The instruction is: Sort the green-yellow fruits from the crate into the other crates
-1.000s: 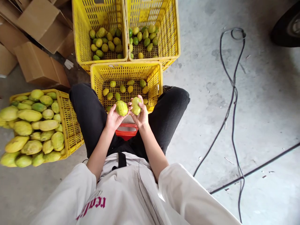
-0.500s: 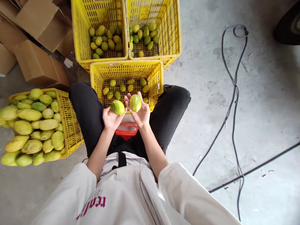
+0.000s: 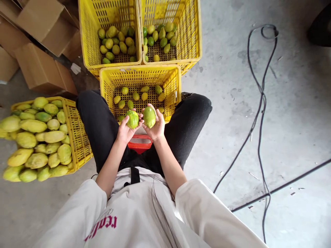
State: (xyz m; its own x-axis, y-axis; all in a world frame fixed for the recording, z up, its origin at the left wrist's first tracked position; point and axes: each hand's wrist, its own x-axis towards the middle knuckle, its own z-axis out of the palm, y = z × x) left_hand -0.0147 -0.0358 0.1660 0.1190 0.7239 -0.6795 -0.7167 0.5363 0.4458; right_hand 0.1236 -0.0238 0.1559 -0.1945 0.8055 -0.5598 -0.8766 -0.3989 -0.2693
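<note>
A green-yellow lemon point(image 3: 132, 119) rests in my left hand point(image 3: 124, 132), its fingers curled round the fruit. My right hand point(image 3: 157, 129) holds a second lemon point(image 3: 149, 117), greener on this side and with a pointed tip toward me. The two hands are side by side, fingertips nearly meeting, over the near rim of a yellow plastic crate point(image 3: 141, 70). Several green and yellow lemons point(image 3: 136, 96) lie scattered on that crate's floor. The crate stands between my knees.
Behind it, two yellow crates point(image 3: 112, 63) point(image 3: 170, 63) hold more lemons. At my left, a crate point(image 3: 76, 137) is heaped with large lemons point(image 3: 33, 139). Cardboard boxes point(image 3: 38, 69) lie at the upper left. A black cable point(image 3: 261, 93) runs over the floor at the right.
Both lemons have been turned in my hands and show other sides. My left hand has shifted slightly to the right, and its fingers now wrap further round its lemon.
</note>
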